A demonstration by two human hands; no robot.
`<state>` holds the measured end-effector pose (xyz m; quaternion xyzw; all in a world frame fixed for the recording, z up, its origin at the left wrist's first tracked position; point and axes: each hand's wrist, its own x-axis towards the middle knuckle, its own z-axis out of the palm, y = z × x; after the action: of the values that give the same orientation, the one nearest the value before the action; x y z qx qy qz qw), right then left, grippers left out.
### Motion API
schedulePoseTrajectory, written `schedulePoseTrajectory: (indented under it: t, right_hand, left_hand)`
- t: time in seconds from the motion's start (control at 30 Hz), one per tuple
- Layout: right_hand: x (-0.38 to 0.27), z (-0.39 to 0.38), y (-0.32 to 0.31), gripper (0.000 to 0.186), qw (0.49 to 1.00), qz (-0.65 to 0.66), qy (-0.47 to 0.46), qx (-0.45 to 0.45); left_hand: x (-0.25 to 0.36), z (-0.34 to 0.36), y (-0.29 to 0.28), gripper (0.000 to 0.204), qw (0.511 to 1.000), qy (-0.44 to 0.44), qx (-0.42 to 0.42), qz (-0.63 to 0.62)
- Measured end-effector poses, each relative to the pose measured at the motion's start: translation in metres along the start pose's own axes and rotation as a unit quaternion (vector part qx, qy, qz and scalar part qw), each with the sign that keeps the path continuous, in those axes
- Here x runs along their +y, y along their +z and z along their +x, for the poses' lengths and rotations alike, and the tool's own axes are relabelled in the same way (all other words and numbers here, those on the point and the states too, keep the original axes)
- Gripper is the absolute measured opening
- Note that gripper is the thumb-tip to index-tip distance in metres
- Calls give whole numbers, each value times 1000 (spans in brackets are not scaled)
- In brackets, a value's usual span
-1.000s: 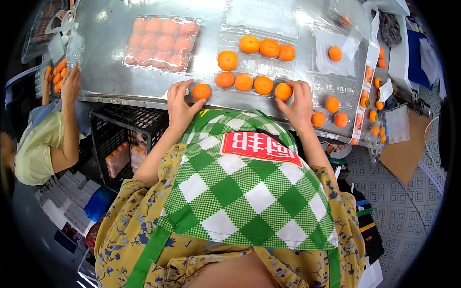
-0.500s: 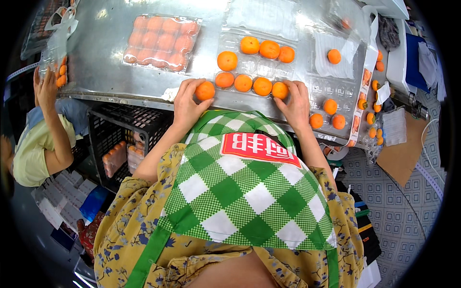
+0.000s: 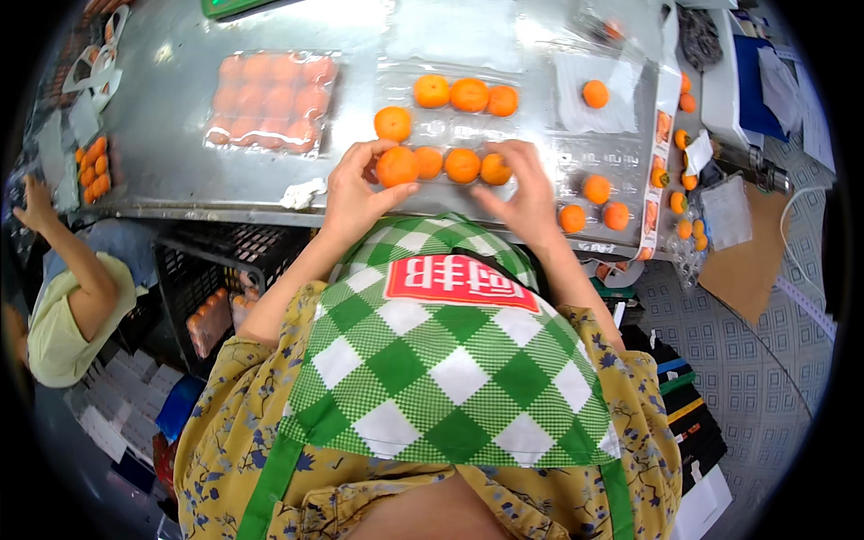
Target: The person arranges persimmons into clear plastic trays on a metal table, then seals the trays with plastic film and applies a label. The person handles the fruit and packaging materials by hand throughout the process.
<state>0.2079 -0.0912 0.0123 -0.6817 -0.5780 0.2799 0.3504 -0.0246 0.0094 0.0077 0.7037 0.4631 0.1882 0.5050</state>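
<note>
My left hand has its fingers wrapped round an orange fruit at the left end of the front row in a clear plastic tray. The tray holds several such fruits in two rows, with another fruit at their left. My right hand curls round the fruit at the right end of the front row, its thumb blurred below it. A filled, closed clear pack lies to the left, and another clear tray with fruit sits at the right.
A co-worker's hand is at the far left beside a pack of orange fruit. A white crumpled scrap lies near the steel table's edge. A black crate stands below; loose fruit lies right of a printed strip.
My left hand has carried its fruit rightward onto the row's left end. My right hand stays at the right-end fruit. The view has shifted, and the co-worker's hand is lower.
</note>
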Motion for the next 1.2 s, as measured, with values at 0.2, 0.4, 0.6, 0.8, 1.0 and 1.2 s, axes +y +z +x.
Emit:
schedulePoseTrajectory:
  t: [0.2, 0.4, 0.6, 0.8, 1.0, 1.2]
  right_hand:
    - [-37, 11, 6, 72, 985, 98, -35, -136]
    - [-19, 12, -7, 57, 992, 92, 21, -81]
    - [84, 49, -106, 49, 959, 178, 196, 99]
    - [256, 80, -260, 52, 916, -86, 182, 346]
    - [347, 85, -358, 59, 817, -151, 364, 422]
    - [379, 94, -379, 35, 814, -129, 457, 333]
  left_hand:
    - [16, 3, 31, 61, 982, -44, -104, -153]
    - [40, 6, 29, 66, 922, -126, -148, -334]
    - [39, 8, 16, 49, 950, -125, -97, -269]
    - [34, 4, -1, 46, 951, -155, -34, -266]
    - [39, -9, -18, 41, 954, -203, 7, -222]
    - [37, -25, -14, 39, 947, -228, 37, -222]
